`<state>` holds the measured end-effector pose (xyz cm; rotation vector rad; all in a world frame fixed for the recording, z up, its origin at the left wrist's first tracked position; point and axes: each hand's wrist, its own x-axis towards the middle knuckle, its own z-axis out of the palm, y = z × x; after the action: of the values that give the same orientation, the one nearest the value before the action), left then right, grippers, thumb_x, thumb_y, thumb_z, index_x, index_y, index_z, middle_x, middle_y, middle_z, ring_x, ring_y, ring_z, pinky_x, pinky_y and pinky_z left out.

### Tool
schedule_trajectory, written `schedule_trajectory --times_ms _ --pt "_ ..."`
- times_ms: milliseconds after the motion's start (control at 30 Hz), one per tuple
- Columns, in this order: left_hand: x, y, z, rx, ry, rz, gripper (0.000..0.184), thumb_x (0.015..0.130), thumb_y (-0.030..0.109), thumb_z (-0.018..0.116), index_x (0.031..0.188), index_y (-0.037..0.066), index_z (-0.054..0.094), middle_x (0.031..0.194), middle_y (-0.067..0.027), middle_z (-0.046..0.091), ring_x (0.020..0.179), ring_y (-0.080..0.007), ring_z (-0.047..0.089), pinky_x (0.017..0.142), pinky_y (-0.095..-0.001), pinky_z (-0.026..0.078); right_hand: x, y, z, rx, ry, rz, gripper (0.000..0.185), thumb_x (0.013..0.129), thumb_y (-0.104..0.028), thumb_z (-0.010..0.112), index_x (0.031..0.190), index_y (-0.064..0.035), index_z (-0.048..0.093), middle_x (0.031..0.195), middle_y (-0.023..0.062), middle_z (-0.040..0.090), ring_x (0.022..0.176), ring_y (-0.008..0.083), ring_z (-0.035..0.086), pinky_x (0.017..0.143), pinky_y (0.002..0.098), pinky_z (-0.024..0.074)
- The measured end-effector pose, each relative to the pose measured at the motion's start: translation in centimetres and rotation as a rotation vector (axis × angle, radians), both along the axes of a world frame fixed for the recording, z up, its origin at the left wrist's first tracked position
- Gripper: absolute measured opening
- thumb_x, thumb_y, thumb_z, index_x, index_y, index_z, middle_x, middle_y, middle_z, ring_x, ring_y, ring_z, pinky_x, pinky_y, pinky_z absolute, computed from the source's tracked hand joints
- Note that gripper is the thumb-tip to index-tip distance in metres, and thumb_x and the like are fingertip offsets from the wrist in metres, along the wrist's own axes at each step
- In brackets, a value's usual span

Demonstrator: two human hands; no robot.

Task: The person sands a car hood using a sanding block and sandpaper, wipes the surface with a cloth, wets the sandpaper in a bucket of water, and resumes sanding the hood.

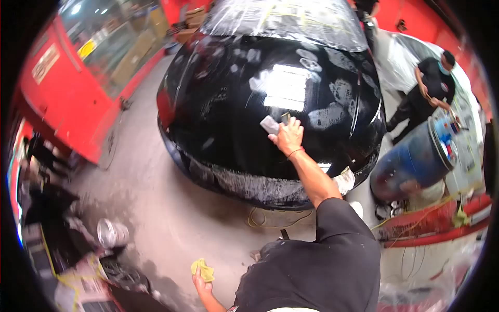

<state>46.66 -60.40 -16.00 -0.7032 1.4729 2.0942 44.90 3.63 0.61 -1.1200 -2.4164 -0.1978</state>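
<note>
On the glossy black car hood [228,130], my right hand [289,137] is closed around a pale grey sanding block or pad [270,125], which lies against the hood surface. Dull whitish patches mark the hood around and beyond this hand. A small yellowish bit shows by its fingertips. Low and to the left, away from the car, my left hand [201,285] grips a folded yellow cloth [203,271]. The windshield [280,18] is covered with plastic sheeting.
A person [439,80] in dark clothes stands at the right, beside a blue drum [413,161] with items on top. Part of another person shows at the upper right. A metal can [113,233] is on the left floor. A yellow cord [275,225] lies beneath the front bumper.
</note>
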Motion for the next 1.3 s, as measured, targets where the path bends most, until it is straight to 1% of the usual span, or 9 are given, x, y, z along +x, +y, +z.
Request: schedule_trajectory --times_ms 200,333,500,700,833,900,1000,1200,1300 --pt "-23.1 -4.1 -0.5 -0.067 0.046 -0.257 0.034 0.099 0.012 0.057 0.132 0.002 0.055 0.113 -0.0125 0.067 0.097 -0.0261 0.068 0.07 -0.039 0.06 -6.5 -2.1 0.6 -0.109 0.029 -0.294 0.055 0.064 -0.061 0.083 0.091 -0.0124 0.077 0.112 0.0103 0.054 0.108 0.0282 0.048 0.083 0.041 0.0416" --pt "-40.7 3.2 -2.0 -0.195 0.37 -0.496 0.04 0.096 0.005 0.058 0.135 0.003 0.052 0.121 -0.0122 0.063 0.104 -0.0252 0.066 0.085 -0.0401 0.058 -8.2 -3.3 0.0 -0.142 0.088 -0.456 0.053 0.067 -0.058 0.082 0.093 -0.012 0.076 0.113 0.0118 0.053 0.11 0.0297 0.048 0.084 0.0417 0.0428" --pt "-54.6 21.8 5.5 -0.49 1.282 -1.016 0.051 0.097 0.006 0.058 0.146 0.003 0.046 0.14 -0.0169 0.055 0.13 -0.0303 0.053 0.111 -0.0401 0.04 -11.1 -6.1 -1.1 -0.193 0.28 -0.707 0.051 0.073 -0.053 0.081 0.095 -0.008 0.072 0.111 0.0183 0.053 0.112 0.0388 0.05 0.09 0.0504 0.0463" --pt "-54.1 40.1 19.8 -0.441 2.04 -1.017 0.059 0.08 -0.009 0.057 0.136 0.009 0.057 0.145 -0.0227 0.046 0.132 -0.0409 0.047 0.112 -0.0461 0.037 -13.5 -9.1 -2.7 -0.178 0.356 -0.835 0.052 0.074 -0.055 0.08 0.095 -0.0074 0.07 0.111 0.021 0.052 0.108 0.0411 0.05 0.088 0.0511 0.0468" --pt "-52.9 47.0 19.5 -0.274 2.323 -1.192 0.052 0.087 0.016 0.068 0.137 0.012 0.058 0.15 -0.0243 0.04 0.14 -0.0439 0.036 0.116 -0.0538 0.03 -13.5 -8.8 -1.4 -0.241 0.317 -0.861 0.049 0.072 -0.049 0.083 0.095 -0.0073 0.072 0.113 0.0172 0.051 0.11 0.0371 0.049 0.089 0.0484 0.0453" --pt "-52.9 49.5 15.0 -0.491 2.472 -1.331 0.067 0.089 0.053 0.063 0.142 0.013 0.056 0.159 -0.0233 0.029 0.147 -0.0496 0.02 0.118 -0.0657 0.014 -13.4 -8.8 -1.6 -0.217 0.275 -0.8 0.049 0.071 -0.048 0.083 0.095 -0.0075 0.072 0.112 0.017 0.051 0.111 0.0371 0.049 0.089 0.0483 0.0451" --pt "-51.4 49.8 14.8 -0.382 2.47 -1.322 0.088 0.081 0.075 0.06 0.143 0.013 0.055 0.162 -0.0227 0.022 0.15 -0.0505 0.01 0.118 -0.066 0.009 -13.5 -9.4 -1.3 -0.159 0.273 -0.823 0.049 0.071 -0.049 0.083 0.093 -0.0073 0.072 0.111 0.0182 0.052 0.108 0.0388 0.05 0.088 0.0497 0.0453" --pt "-52.2 55.5 18.0 -0.072 2.47 -1.276 0.057 0.085 0.046 0.072 0.128 0.009 0.064 0.151 -0.0219 0.04 0.143 -0.0489 0.03 0.117 -0.065 0.021 -14.1 -9.0 1.0 -0.282 0.31 -0.873 0.057 0.066 -0.057 0.083 0.093 -0.0072 0.074 0.114 0.0283 0.057 0.103 0.0448 0.056 0.086 0.0515 0.0488" --pt "-56.2 63.8 19.0 -0.156 2.435 -1.154 0.051 0.087 0.041 0.071 0.124 0.007 0.065 0.155 -0.0225 0.037 0.144 -0.0478 0.03 0.117 -0.0627 0.023 -14.6 -8.7 -1.0 -0.289 0.336 -0.969 0.066 0.069 -0.052 0.085 0.115 -0.0066 0.074 0.116 0.0271 0.056 0.106 0.0436 0.055 0.09 0.0499 0.0484"
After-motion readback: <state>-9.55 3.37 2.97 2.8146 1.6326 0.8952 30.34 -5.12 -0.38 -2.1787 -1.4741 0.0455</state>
